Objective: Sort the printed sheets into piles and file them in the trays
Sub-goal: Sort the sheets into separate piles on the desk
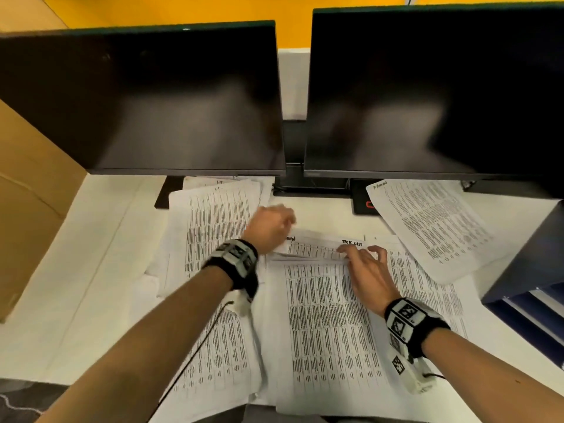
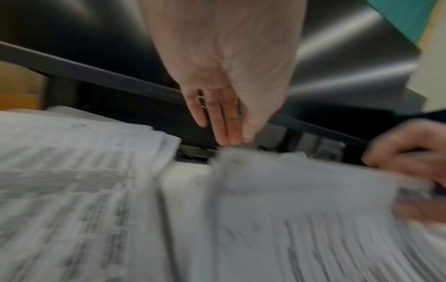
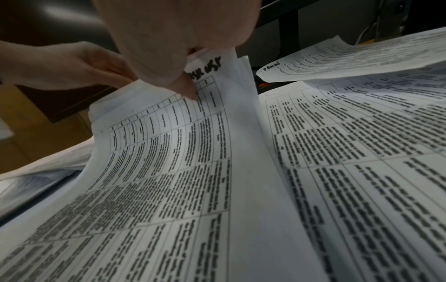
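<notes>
Sorting is early, I judge: printed sheets (image 1: pixel 329 325) lie spread loose across frame centre, one angled sheet (image 1: pixel 427 221) at upper right, none seen filed. Trays (image 1: pixel 531 300) at right edge. My right hand (image 1: pixel 367 271) pinches the top sheet's far edge, lifting it. My left hand (image 1: pixel 270 228) is blurred, fingers look straight. Sheets are dense tables, curling.

White desk (image 1: pixel 100 239) — printed sheets (image 1: pixel 323 325), monitors (image 1: pixel 146 99)

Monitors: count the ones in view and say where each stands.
2. The left monitor stands at the back of the desk above the left sheets; the right monitor stands beside it, apart, above the angled sheet. None seem hidden.
</notes>
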`<state>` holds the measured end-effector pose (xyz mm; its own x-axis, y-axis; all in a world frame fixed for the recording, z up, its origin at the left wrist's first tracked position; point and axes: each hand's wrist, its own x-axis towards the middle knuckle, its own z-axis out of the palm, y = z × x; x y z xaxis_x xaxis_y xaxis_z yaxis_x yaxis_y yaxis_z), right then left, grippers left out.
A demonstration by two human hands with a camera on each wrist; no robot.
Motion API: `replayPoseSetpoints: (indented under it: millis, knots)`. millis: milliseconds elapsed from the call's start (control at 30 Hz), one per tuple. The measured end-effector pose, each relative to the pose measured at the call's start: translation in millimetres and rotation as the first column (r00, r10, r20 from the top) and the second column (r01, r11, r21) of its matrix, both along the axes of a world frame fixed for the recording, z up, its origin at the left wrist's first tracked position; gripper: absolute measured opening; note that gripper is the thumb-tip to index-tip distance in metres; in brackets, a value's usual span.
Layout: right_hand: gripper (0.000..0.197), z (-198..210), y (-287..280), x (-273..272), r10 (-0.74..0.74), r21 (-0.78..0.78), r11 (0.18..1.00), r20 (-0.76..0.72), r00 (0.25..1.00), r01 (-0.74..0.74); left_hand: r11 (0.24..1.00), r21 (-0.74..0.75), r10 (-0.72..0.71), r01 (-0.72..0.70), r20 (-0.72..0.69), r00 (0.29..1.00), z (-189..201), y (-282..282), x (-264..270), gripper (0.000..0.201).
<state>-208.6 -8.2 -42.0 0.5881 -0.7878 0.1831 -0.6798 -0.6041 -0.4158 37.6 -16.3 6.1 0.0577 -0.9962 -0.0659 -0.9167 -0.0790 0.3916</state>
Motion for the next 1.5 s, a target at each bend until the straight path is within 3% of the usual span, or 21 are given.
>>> replayPoseSetpoints:
  millis: [67, 167, 267, 367, 500, 567, 633, 667, 767, 867, 1033, 1133, 1200, 1267, 1367, 1500]
  knots:
    - [0.051, -1, 1, -3, -0.005, -0.007, 1.000, 0.006, 1.000, 0.005, 0.973, 0.111, -0.209, 0.204, 0.027, 0.978, -10, -3, -27, 0.022]
    - [0.041, -1, 4, -6, -0.020, -0.025, 1.000, -0.011, 1.000, 0.020, 0.923, 0.274, -0.330, 0.270, 0.205, 0.921, -21, -13, -38, 0.029]
    - [0.031, -2, 4, -7, -0.072, -0.048, 0.996, -0.041, 0.997, 0.070, 0.935, 0.176, -0.344, 0.308, 0.241, 0.907, -23, -12, -39, 0.012]
    - [0.025, 0, 1, -8, -0.131, -0.058, 0.990, -0.122, 0.984, 0.125, 0.921, 0.073, -0.389, 0.383, 0.223, 0.894, -23, -2, -35, 0.019]
    - [0.019, -3, 0, -9, -0.079, -0.047, 0.996, -0.120, 0.990, 0.074, 0.894, 0.083, -0.449, 0.441, 0.145, 0.882, -20, 11, -33, 0.031]
    - [0.020, -4, 1, -9, -0.064, -0.046, 0.997, -0.069, 0.996, 0.060, 0.942, 0.085, -0.321, 0.324, -0.051, 0.946, -18, 9, -32, 0.038]
    - [0.022, -5, 2, -8, -0.062, -0.052, 0.997, -0.039, 0.997, 0.060, 0.982, 0.076, -0.160, 0.173, -0.151, 0.975, -18, -1, -33, 0.026]
    - [0.023, -5, 3, -8, -0.057, -0.054, 0.997, -0.031, 0.998, 0.055, 0.984, 0.105, -0.137, 0.147, -0.102, 0.985, -18, -7, -33, 0.026]
    - [0.023, -4, 4, -9, -0.045, -0.052, 0.998, -0.007, 0.999, 0.045, 0.944, 0.283, -0.208, 0.171, 0.105, 0.973, -17, -18, -34, 0.052]
    - [0.019, -1, 2, -10, -0.050, -0.044, 0.998, -0.004, 0.999, 0.050, 0.951, 0.239, -0.246, 0.196, 0.199, 0.949, -11, -21, -32, 0.022]
    - [0.013, 7, -10, -10, -0.090, 0.080, 0.993, 0.040, 0.995, 0.087, 0.961, 0.262, -0.055, 0.090, -0.139, 0.989, -2, -15, -14, 0.026]
    - [0.017, 16, -25, -7, -0.137, 0.280, 0.954, 0.095, 0.986, 0.106, 0.932, 0.355, 0.222, -0.077, -0.388, 0.895, 6, -4, 2, 0.056]
    - [0.016, 22, -36, -4, -0.181, 0.411, 0.903, 0.113, 0.977, 0.120, 0.879, 0.471, 0.338, -0.075, -0.504, 0.795, 11, 8, 8, 0.071]
    - [0.014, 24, -46, -1, -0.206, 0.491, 0.862, 0.109, 0.972, 0.128, 0.857, 0.515, 0.330, -0.012, -0.531, 0.780, 10, 17, 11, 0.066]
    - [0.013, 26, -55, 2, -0.224, 0.540, 0.834, 0.138, 0.965, 0.116, 0.855, 0.514, 0.385, -0.067, -0.544, 0.745, 3, 22, 8, 0.064]
    - [0.035, 21, -62, -13, -0.278, 0.594, 0.790, 0.132, 0.951, 0.149, 0.868, 0.478, 0.442, -0.136, -0.616, 0.652, -7, 30, 6, 0.047]
